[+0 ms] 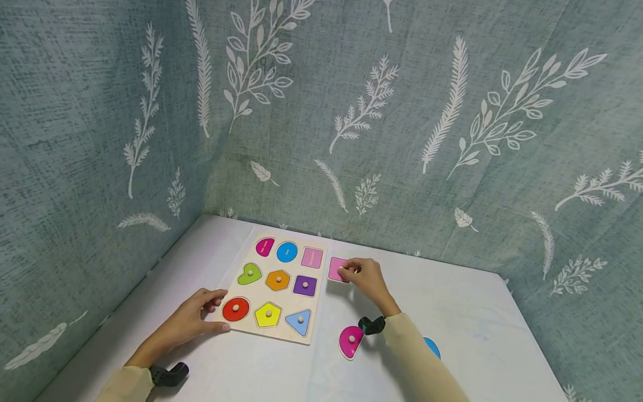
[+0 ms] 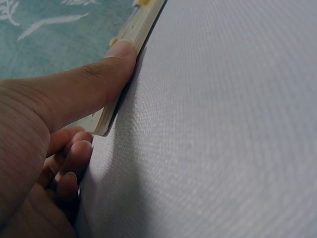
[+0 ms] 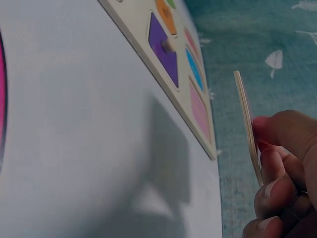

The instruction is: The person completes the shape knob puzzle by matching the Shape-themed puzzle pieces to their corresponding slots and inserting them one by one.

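Lowest in the head view, right of centre, a magenta half-round piece (image 1: pixel 350 340) lies loose on the white table (image 1: pixel 477 335), and a blue piece (image 1: pixel 432 347) peeks out from behind the right sleeve at lower right. Left of these, the left hand (image 1: pixel 193 321) rests against the near left corner of the puzzle board (image 1: pixel 313 318), thumb pressed straight along its edge and the other fingers loosely curled beside it, holding nothing.

On the board, the red circle (image 1: pixel 236 309), yellow pentagon (image 1: pixel 268 315), blue triangle (image 1: pixel 299 322), green heart (image 1: pixel 249 273), orange hexagon (image 1: pixel 278 280) and purple square (image 1: pixel 305 285) sit in place. The back row of three hollows looks empty, so six of nine seem done.

Further back, just right of the board's far corner, the right hand (image 1: pixel 366 277) pinches a pink square piece (image 1: pixel 336 268) between thumb and fingertips, tilted up off the table and not yet in its hollow.
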`<state>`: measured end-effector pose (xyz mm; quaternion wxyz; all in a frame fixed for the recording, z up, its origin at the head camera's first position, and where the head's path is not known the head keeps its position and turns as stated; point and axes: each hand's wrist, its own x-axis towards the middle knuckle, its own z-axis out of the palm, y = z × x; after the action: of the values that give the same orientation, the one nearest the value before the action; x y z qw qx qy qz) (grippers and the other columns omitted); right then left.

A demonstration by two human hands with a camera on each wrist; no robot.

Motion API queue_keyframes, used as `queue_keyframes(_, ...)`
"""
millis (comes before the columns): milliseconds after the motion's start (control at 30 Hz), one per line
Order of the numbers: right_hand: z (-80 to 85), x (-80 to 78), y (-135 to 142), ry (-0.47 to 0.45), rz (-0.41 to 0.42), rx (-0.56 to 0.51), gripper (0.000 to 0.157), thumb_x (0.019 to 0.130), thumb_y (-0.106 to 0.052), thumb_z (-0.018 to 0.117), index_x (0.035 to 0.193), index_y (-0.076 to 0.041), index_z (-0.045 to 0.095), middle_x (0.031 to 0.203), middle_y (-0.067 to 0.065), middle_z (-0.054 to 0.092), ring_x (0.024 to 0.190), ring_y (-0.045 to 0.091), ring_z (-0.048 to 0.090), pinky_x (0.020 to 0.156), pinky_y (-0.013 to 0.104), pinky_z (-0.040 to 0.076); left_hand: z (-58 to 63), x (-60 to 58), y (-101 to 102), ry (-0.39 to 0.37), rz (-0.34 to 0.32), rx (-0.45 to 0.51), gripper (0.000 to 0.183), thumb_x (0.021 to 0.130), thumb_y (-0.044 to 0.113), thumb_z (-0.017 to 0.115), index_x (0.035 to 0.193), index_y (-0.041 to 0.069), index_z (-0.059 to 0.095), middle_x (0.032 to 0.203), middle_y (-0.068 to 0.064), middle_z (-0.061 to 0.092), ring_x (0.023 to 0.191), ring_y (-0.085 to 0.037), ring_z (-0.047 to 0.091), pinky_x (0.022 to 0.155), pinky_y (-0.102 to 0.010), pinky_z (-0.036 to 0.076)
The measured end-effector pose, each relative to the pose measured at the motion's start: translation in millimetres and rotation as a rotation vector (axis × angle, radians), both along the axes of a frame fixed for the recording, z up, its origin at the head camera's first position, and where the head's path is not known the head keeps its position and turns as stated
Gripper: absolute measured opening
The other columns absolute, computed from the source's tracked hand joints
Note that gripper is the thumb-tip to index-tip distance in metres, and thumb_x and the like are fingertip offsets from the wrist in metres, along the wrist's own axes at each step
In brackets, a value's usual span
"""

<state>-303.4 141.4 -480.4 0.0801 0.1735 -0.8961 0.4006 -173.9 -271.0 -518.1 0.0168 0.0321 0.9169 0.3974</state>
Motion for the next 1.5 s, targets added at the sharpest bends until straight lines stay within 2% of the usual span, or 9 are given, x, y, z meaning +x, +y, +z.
queue_keyframes(233,-3.0,-6.0,-18,0.017,0.028,0.002,0.010,0.089,-0.022,0.082,0.085,-0.014,0.078,0.068,-0.010,0.065,0.070,0.009,0.056,0.063,0.027,0.044,0.4,0.8,-1,-0.026,0.001,0.018,0.095,0.067,0.033,0.097,0.143,-0.004,0.054,0.107,-0.006,0.053,0.102,-0.024,0.050,0.098,-0.046,0.051)
queue_keyframes(533,-5.9,-13.8,-34,-0.019,0.006,0.011,0.013,0.090,-0.023,0.081,0.088,-0.010,0.078,0.069,-0.007,0.065,0.067,0.011,0.053,0.060,0.026,0.041,-1.3,2.4,-3,-0.031,0.003,0.033,0.095,0.067,0.033,0.098,0.144,-0.003,0.054,0.108,-0.006,0.053,0.103,-0.024,0.049,0.100,-0.048,0.050)
queue_keyframes(733,-6.9,-20.2,-38,-0.034,0.014,0.013,0.012,0.091,-0.022,0.080,0.087,-0.011,0.077,0.069,-0.006,0.065,0.065,0.012,0.051,0.060,0.028,0.039,-1.1,2.4,-4,-0.036,0.000,0.034,0.094,0.067,0.033,0.098,0.143,-0.002,0.055,0.108,-0.006,0.052,0.103,-0.023,0.049,0.097,-0.042,0.051)
queue_keyframes(900,-4.4,-25.5,-45,-0.012,0.026,0.018,0.011,0.090,-0.022,0.080,0.086,-0.012,0.077,0.068,-0.007,0.064,0.063,0.010,0.050,0.059,0.027,0.039,0.6,1.0,-4,-0.037,-0.004,0.024,0.095,0.067,0.035,0.098,0.143,-0.002,0.055,0.107,-0.006,0.052,0.102,-0.023,0.049,0.095,-0.043,0.051)
queue_keyframes(1233,-8.2,-33.2,-62,-0.067,-0.029,0.047,0.014,0.091,-0.023,0.079,0.090,-0.009,0.078,0.070,-0.004,0.064,0.064,0.010,0.051,0.060,0.026,0.043,1.7,-0.1,1,-0.024,-0.003,0.033,0.093,0.066,0.030,0.098,0.143,-0.002,0.056,0.106,-0.005,0.052,0.101,-0.022,0.049,0.097,-0.040,0.052)
queue_keyframes(1500,-11.5,-38.0,-71,-0.131,-0.065,0.060,0.012,0.091,-0.021,0.078,0.088,-0.010,0.077,0.070,-0.003,0.062,0.062,0.012,0.049,0.054,0.026,0.039,0.3,-0.3,1,-0.013,0.005,0.019,0.094,0.066,0.029,0.099,0.143,-0.003,0.055,0.107,-0.005,0.052,0.101,-0.023,0.049,0.097,-0.043,0.051)
